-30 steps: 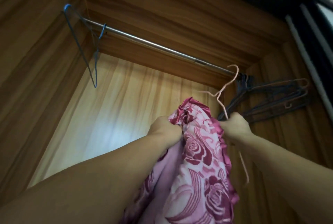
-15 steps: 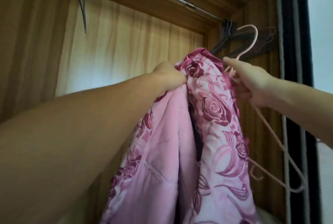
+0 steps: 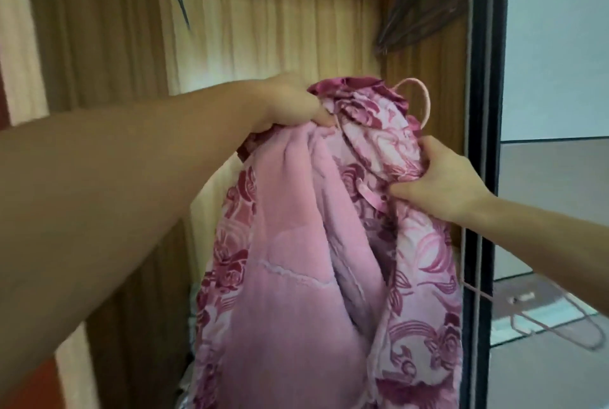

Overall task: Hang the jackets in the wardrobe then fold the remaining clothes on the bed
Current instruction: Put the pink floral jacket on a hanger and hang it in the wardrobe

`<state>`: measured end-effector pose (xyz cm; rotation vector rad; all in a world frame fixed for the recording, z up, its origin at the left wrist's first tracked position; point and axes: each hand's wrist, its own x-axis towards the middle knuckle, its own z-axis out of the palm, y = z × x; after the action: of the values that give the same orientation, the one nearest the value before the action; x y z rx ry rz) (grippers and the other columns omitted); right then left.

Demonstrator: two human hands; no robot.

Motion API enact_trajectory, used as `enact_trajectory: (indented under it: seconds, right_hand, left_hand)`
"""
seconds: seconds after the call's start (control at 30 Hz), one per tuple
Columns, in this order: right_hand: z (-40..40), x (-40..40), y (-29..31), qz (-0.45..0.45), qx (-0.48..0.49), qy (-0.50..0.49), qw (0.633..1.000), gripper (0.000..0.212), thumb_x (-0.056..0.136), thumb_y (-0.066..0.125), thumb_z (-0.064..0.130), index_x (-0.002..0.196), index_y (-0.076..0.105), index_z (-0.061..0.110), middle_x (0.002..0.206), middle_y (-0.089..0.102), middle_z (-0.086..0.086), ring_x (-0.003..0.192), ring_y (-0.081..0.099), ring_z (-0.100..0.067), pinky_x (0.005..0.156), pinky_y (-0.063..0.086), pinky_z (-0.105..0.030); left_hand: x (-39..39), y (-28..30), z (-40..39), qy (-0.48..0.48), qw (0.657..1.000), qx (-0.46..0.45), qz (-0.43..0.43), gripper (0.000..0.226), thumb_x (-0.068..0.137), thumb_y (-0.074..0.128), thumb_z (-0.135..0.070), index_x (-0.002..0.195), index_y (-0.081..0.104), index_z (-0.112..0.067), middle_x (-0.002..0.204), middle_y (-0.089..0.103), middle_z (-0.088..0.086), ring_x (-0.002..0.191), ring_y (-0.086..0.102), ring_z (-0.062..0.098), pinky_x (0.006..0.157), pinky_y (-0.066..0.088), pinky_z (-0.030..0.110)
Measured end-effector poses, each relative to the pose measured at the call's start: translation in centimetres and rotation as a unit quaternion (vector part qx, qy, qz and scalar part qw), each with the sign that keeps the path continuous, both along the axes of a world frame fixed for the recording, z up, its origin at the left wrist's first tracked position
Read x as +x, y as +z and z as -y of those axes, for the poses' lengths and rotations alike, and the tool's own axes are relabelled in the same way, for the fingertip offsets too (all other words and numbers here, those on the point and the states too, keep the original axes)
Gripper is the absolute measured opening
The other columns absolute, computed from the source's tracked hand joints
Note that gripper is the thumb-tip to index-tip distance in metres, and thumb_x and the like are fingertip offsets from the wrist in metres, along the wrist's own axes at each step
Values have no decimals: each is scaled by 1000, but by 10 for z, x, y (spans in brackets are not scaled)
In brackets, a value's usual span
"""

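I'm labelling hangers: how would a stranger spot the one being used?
Start at the open wooden wardrobe; in front of it, two hands hold up a pink floral jacket. The pink hanger hooks out above its collar, unlike the dark hangers bunched top right.

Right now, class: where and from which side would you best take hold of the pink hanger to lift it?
Probably the pink hanger by its curved hook, from above: only the hook stands clear of the floral jacket; its shoulder is bunched in the right hand.

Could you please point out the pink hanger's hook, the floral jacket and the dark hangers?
pink hanger (image 3: 425, 99): head view, on its hook.
floral jacket (image 3: 290, 293): head view, pink lining.
dark hangers (image 3: 418, 10): head view, bunched wires.
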<state>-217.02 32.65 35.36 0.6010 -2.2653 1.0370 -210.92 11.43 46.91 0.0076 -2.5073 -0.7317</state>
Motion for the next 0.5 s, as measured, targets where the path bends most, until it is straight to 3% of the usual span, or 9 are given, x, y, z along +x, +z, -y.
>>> enact_trajectory:
  seconds: [0.07,0.1,0.2,0.27,0.37,0.43,0.5]
  right_hand:
    - [-13,13,-4,39,-12,44,998,24,66,78,23,88,67,22,71,68,17,65,64,-3,55,45,-11]
    - [-18,21,-5,67,-23,70,995,12,68,77,17,78,69,18,61,67,14,54,62,-2,48,43,-10]
    - [-24,47,-9,141,-66,92,984,4,67,73,6,66,70,4,51,62,4,41,55,-7,40,40,-12]
    - [-24,65,-14,188,-73,77,976,6,61,73,8,63,70,3,50,62,-1,40,56,-10,38,40,-14]
    - [-22,91,-25,250,-40,63,965,11,51,73,15,61,72,11,56,66,-7,47,62,-18,48,49,-23]
    - [-18,106,-36,278,0,53,959,16,46,72,19,61,74,15,65,71,-11,56,66,-23,60,51,-31]
    - [-14,120,-48,295,24,44,954,10,49,74,16,59,72,14,65,70,-12,55,66,-24,57,51,-28]
  left_hand:
    - [28,-11,8,-13,998,-49,43,34,73,83,-35,97,72,-15,89,72,2,75,69,18,56,53,22]
    - [40,-18,12,-31,996,-63,57,34,71,84,-38,94,73,-15,89,74,2,78,71,18,59,56,23]
    - [68,-40,22,-82,988,-98,86,53,60,83,-56,90,74,-14,92,76,0,86,72,16,69,55,24]
    - [78,-60,30,-116,985,-84,98,62,50,79,-71,90,74,-24,92,76,-9,87,71,10,71,55,19]
    - [82,-101,45,-139,984,-30,104,58,58,59,-88,93,71,-44,97,73,-18,88,68,0,79,49,19]
    - [80,-129,57,-131,985,-5,115,72,58,50,-92,106,69,-42,105,71,-13,94,67,6,85,50,24]
    - [79,-156,68,-116,982,6,149,91,49,45,-99,112,67,-38,102,72,-9,92,68,12,85,51,25]
